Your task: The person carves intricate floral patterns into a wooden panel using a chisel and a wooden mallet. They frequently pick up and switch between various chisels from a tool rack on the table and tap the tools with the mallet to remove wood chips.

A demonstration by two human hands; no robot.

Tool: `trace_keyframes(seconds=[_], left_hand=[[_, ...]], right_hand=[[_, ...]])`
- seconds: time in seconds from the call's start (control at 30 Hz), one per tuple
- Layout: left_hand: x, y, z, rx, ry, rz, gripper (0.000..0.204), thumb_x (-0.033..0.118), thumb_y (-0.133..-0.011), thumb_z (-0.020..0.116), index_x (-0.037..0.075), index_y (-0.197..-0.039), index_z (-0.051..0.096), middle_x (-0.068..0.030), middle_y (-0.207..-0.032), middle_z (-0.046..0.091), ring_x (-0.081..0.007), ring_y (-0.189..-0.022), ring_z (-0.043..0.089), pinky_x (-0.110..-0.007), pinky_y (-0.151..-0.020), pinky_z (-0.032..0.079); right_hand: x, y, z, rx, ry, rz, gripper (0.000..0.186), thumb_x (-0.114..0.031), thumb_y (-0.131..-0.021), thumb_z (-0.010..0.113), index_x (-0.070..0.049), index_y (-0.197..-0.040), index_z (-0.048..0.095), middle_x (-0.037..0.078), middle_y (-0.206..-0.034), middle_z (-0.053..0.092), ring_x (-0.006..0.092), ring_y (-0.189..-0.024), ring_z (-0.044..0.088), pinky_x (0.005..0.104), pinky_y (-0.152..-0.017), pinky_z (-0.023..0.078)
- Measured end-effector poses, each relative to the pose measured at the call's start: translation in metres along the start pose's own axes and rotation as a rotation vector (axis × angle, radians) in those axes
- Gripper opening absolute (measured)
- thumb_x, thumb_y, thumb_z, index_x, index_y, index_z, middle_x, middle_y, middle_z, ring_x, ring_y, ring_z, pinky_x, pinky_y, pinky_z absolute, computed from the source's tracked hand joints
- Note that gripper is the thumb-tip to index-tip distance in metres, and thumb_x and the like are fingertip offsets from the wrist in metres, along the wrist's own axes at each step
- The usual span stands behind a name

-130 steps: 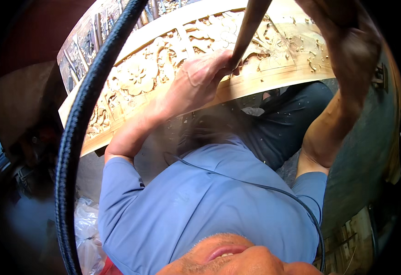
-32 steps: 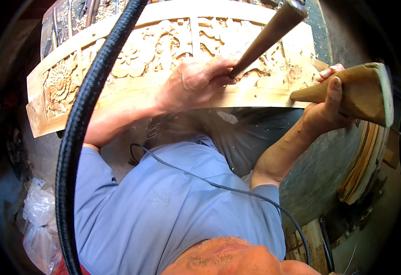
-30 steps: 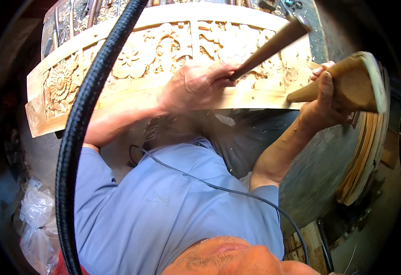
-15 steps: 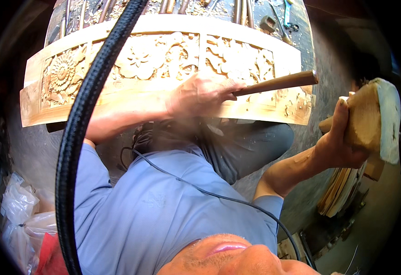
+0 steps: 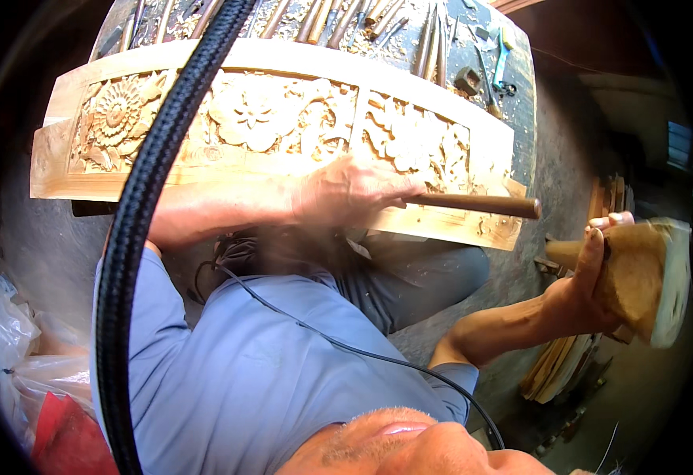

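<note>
1. Gripping a wooden-handled tool point(image 5: 485, 204), the left hand point(image 5: 352, 190) sits at 12 o'clock.
2. Right hand point(image 5: 576, 297) clasps a mallet point(image 5: 635, 269), 3 o'clock.
3. Carved panel point(image 5: 287, 131) lies on the counter point(image 5: 524, 103), 11 o'clock.

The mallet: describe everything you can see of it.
The mallet looks like brown wood, with slightly uneven colouring. A narrow end widens into a thick head, whose broad end is pale and whitish. It is held sideways, the narrow end toward the carved board and the pale end toward the picture's right edge. The right hand grips it around the widening part, hiding some of it. Nothing else visibly touches it; it is apart from the board.
</note>
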State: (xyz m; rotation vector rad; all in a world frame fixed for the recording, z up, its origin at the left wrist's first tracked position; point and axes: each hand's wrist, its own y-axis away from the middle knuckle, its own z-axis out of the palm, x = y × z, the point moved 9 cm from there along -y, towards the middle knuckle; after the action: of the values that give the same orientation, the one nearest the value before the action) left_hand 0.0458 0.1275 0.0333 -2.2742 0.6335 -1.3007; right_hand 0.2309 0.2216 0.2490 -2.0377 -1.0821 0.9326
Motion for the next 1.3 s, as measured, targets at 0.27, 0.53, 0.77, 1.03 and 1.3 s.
trace_keyframes(seconds=[0.27,0.53,0.77,1.03,1.3], left_hand=[[-0.045,0.006,-0.025,0.270,0.377,-0.673,0.023,-0.001,-0.102,0.065,-0.003,-0.125,0.061,-0.0112,-0.101,0.076,-0.0165,-0.092,0.074,-0.031,-0.078,0.062],[-0.064,0.011,-0.025,0.272,0.420,-0.667,0.025,0.001,-0.110,0.051,0.001,-0.135,0.049,-0.0100,-0.105,0.072,-0.0154,-0.100,0.071,-0.031,-0.089,0.059],[-0.070,0.016,-0.019,0.228,0.571,-0.809,0.029,0.002,-0.112,0.047,0.000,-0.140,0.044,-0.0134,-0.116,0.068,-0.0174,-0.109,0.068,-0.032,-0.093,0.059],[-0.071,0.014,-0.018,0.143,0.528,-0.833,0.028,0.003,-0.112,0.050,0.001,-0.139,0.046,-0.0133,-0.116,0.068,-0.0159,-0.110,0.067,-0.030,-0.094,0.057],[-0.064,0.012,-0.019,0.142,0.469,-0.769,0.035,-0.005,-0.106,0.058,0.002,-0.139,0.048,-0.0136,-0.114,0.070,-0.0174,-0.108,0.070,-0.031,-0.095,0.058]], right_hand=[[0.000,0.003,0.036,-0.042,0.315,-0.138,0.058,-0.005,-0.079,0.088,-0.009,-0.135,0.072,0.014,-0.126,0.077,0.0301,-0.113,0.076,0.0411,-0.097,0.062],[0.129,0.071,0.105,-0.247,0.690,0.269,0.054,-0.016,-0.085,0.085,-0.033,-0.135,0.071,-0.001,-0.115,0.080,0.0259,-0.099,0.078,0.0414,-0.085,0.062],[0.175,0.106,0.134,-0.415,0.522,0.551,0.051,-0.034,-0.085,0.082,-0.035,-0.134,0.071,0.006,-0.103,0.081,0.0332,-0.100,0.077,0.0459,-0.089,0.060],[0.179,0.114,0.147,-0.546,0.419,0.612,0.056,-0.048,-0.084,0.085,-0.026,-0.134,0.073,0.015,-0.102,0.080,0.0372,-0.098,0.077,0.0459,-0.088,0.059],[0.177,0.112,0.150,-0.540,0.432,0.610,0.056,-0.049,-0.085,0.085,-0.022,-0.132,0.073,0.014,-0.100,0.080,0.0358,-0.099,0.077,0.0447,-0.087,0.059]])
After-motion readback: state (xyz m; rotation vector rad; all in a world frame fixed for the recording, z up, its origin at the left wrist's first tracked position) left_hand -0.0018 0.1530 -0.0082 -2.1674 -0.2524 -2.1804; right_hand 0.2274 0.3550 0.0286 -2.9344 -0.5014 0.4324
